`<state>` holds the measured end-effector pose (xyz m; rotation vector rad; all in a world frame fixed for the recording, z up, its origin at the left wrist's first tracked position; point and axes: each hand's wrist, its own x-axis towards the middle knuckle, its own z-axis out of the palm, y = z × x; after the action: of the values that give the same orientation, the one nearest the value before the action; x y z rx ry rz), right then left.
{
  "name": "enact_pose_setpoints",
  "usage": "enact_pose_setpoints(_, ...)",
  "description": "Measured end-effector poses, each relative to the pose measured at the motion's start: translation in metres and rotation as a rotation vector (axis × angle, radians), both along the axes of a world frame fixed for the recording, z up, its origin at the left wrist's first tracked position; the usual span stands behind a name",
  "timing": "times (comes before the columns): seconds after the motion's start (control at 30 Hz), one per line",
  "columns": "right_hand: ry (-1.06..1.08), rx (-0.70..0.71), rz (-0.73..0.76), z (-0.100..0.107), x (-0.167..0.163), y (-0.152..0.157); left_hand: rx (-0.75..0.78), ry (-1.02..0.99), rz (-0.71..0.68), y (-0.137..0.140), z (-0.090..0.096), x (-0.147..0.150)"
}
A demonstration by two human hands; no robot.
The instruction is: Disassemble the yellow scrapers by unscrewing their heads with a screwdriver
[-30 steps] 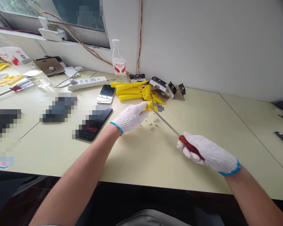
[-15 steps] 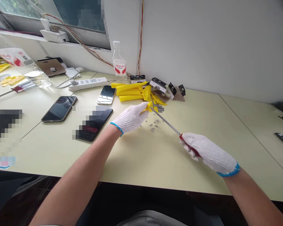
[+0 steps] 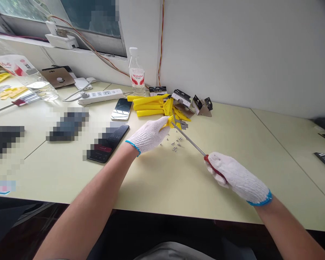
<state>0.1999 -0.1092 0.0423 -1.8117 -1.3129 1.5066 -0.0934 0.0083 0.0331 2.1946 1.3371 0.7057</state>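
My left hand (image 3: 151, 135), in a white knit glove with a blue cuff, is closed on a yellow plastic scraper (image 3: 170, 121), most of it hidden by the fingers. My right hand (image 3: 237, 177), gloved alike, wraps round the red handle of a screwdriver (image 3: 189, 139). The long shaft slants up to the left, its tip at the scraper's head. Loose small screws (image 3: 174, 148) are scattered on the table just below the tip. Behind my left hand lies a pile of yellow scrapers (image 3: 149, 107), with thin grey blades (image 3: 183, 125) beside it.
Black and brown card packaging (image 3: 181, 96) lies against the wall near a water bottle (image 3: 137, 74). A power strip (image 3: 101, 96) and several phones, one a black phone (image 3: 108, 144), are on the left. A larger bottle (image 3: 27, 68) stands far left. The table's front edge (image 3: 162, 212) runs below my arms.
My right hand and the screwdriver handle have shifted slightly left and down, and the grip has turned a little. The left hand holds the scraper in nearly the same place.
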Motion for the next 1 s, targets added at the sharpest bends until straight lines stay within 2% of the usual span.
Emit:
enact_pose_setpoints(0.17,0.143,-0.135,0.058,0.0027,0.0008,-0.0014,-0.002,0.006,-0.007,0.0005,-0.0027,-0.0012)
enact_pose_setpoints(0.23,0.208,-0.14,0.063,0.0008,-0.0003,-0.0002,0.007,0.012,-0.008,0.0002,-0.0027,-0.0015)
enact_pose_setpoints(0.33,0.098,-0.049,0.097,-0.003,-0.0017,-0.0014,0.013,0.015,-0.009,-0.0007,-0.0016,-0.0009)
enact_pose_setpoints(0.43,-0.011,-0.028,0.159,-0.0048,-0.0008,-0.0051,-0.02,-0.002,-0.03,-0.0013,-0.001,-0.0001)
enact_pose_setpoints(0.57,0.134,-0.126,0.095,-0.0045,-0.0004,-0.0044,-0.026,-0.026,-0.041,-0.0004,-0.0029,-0.0006)
enact_pose_setpoints(0.67,0.13,-0.136,0.001,-0.0034,-0.0043,-0.0013,-0.012,-0.046,-0.05,0.0001,-0.0039,-0.0016)
enact_pose_setpoints(0.83,0.031,-0.079,0.127,0.0002,-0.0057,-0.0043,-0.031,-0.025,-0.033,-0.0009,-0.0025,-0.001)
enact_pose_setpoints(1.0,0.191,-0.13,0.041,-0.0042,0.0022,-0.0034,-0.031,-0.01,-0.011,-0.0021,-0.0001,-0.0001)
